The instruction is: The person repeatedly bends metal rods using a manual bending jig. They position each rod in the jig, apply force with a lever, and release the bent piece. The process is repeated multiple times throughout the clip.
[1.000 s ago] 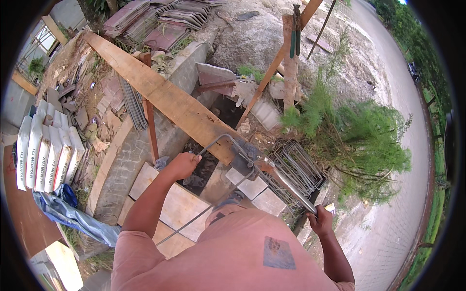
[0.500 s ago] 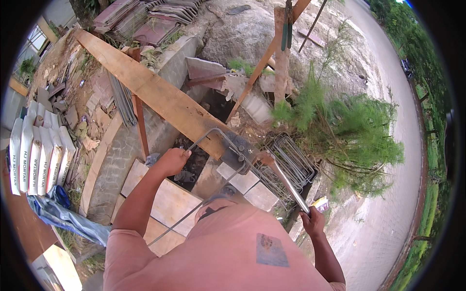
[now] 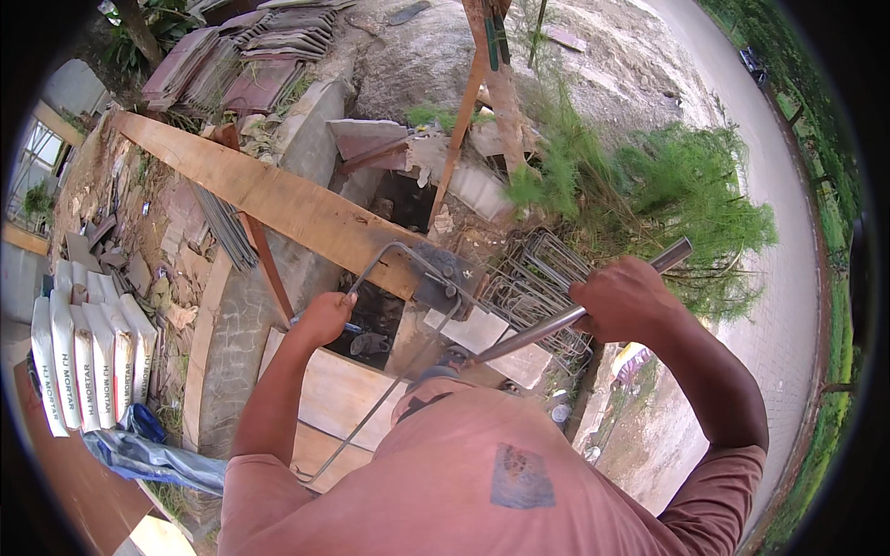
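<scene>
My left hand [image 3: 324, 320] is closed round a bent steel rod [image 3: 373, 264] at the left of a dark metal bending plate [image 3: 434, 289]. The rod turns at the pegs on this plate, and a long leg of it slants down past my torso at left. The plate sits on the near end of a long wooden plank [image 3: 250, 190]. To the right, my raised right hand [image 3: 626, 301] grips a shiny metal pipe [image 3: 538, 335]. Its lower end lies near my body, apart from the plate. Several bent steel stirrups [image 3: 533, 295] are heaped behind it.
White bags [image 3: 97, 347] stand at the left above a blue tarp [image 3: 158, 459]. Tiles [image 3: 190, 74] are stacked at the far left. A slanting wooden post [image 3: 505, 107] stands ahead. Green feathery branches [image 3: 658, 190] spread at the right beside a paved road [image 3: 788, 259].
My right hand has moved up and forward with the pipe, whose head has come away from the plate toward my body. My left hand still grips the rod. The view has shifted slightly.
</scene>
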A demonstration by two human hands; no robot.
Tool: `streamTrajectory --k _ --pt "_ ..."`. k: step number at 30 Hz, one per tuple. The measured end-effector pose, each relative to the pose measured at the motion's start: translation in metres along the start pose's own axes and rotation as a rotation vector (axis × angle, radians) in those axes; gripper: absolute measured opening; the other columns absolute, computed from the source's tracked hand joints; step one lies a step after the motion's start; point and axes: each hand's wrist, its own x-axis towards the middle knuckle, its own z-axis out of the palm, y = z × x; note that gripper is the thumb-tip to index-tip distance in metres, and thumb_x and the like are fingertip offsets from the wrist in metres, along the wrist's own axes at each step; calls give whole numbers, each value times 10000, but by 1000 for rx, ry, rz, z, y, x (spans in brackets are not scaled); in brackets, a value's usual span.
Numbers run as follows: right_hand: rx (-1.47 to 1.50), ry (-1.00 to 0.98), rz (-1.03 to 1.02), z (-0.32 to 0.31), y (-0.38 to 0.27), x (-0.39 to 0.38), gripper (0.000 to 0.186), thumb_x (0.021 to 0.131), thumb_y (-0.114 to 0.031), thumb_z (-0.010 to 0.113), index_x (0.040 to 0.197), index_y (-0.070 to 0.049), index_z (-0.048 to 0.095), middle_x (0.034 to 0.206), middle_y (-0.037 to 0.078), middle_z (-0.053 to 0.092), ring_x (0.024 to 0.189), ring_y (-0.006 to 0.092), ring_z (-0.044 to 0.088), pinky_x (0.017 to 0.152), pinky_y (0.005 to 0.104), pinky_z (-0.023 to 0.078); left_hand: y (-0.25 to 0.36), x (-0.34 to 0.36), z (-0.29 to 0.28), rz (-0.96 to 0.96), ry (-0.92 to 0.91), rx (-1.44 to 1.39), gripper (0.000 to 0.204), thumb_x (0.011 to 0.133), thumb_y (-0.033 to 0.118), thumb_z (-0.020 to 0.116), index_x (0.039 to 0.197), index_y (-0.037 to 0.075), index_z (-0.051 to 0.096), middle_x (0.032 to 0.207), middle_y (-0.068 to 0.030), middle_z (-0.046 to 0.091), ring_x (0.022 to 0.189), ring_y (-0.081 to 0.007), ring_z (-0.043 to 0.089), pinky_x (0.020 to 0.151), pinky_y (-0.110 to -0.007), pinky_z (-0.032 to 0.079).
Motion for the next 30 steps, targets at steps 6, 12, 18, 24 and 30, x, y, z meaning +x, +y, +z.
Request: streamTrajectory --k 6,12,18,24,30 --pt "81 50 31 18 14 -2 337 799 -433 689 830 -105 618 634 102 602 664 316 639 591 431 459 -2 2 6 7 3 -10 493 990 384 413 813 -52 562 808 -290 578 802 -491 534 705 -510 422" --pt "143 153 120 53 23 2 389 791 -465 692 804 -90 591 627 116 599 644 341 625 583 462 449 3 1 1 7 2 -10 495 991 390 413 799 -39 567 767 -243 573 765 -417 532 696 -476 430" --pt "423 263 142 122 40 -18 388 796 -449 692 787 -76 588 645 126 601 657 370 615 596 460 463 -6 3 7 45 36 20 537 996 417 396 725 -21 546 637 -151 539 609 -278 506 622 -407 428" --pt "454 222 369 170 27 -30 474 780 -530 683 766 -69 576 630 142 593 650 385 611 598 459 470 -2 5 4 46 0 53 515 997 395 386 761 -34 546 703 -214 552 685 -376 515 657 -454 424" --pt "539 330 341 171 31 -27 463 781 -523 693 757 -76 577 639 132 604 655 363 623 608 459 472 3 3 -1 0 -30 71 505 996 373 393 819 -65 572 824 -304 590 825 -503 543 719 -511 429"
